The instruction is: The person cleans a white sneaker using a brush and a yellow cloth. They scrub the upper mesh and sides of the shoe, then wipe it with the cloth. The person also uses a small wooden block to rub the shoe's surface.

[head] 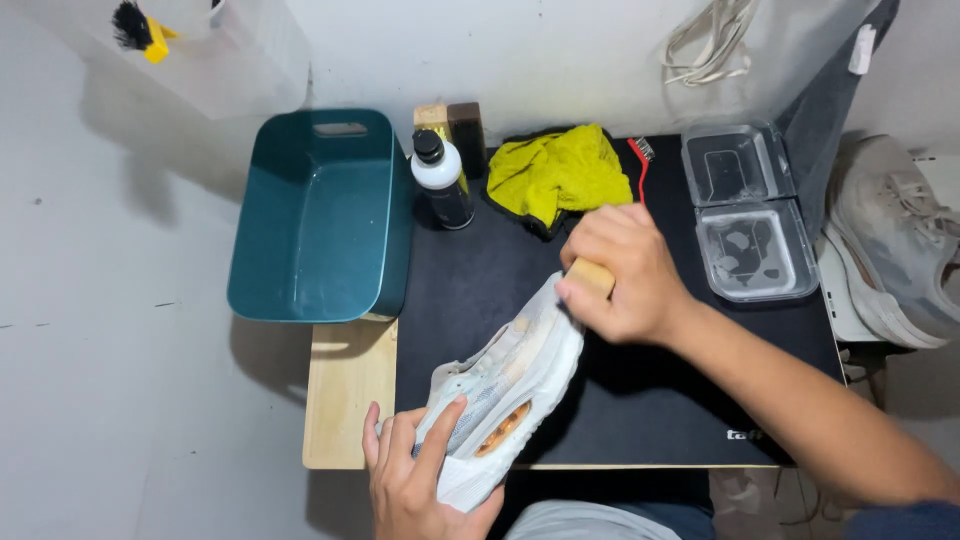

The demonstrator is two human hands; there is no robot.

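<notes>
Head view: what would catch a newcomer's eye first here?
The pale sneaker at the centre, tilted on its side over the black mat: the left hand grips its lower end while the right hand presses a wooden-handled brush against its upper end. Next, the teal tub at upper left and the crumpled yellow cloth at the mat's far edge.

Before you sits a low wooden table (345,400) with a black mat (640,400) covering most of its top. On the mat rest a yellow cloth (555,170), a dark bottle with a white label (440,180), a red-handled brush (640,160) and an open clear plastic case (750,210). A teal plastic tub (320,215) overlaps the table's bare left edge.
</notes>
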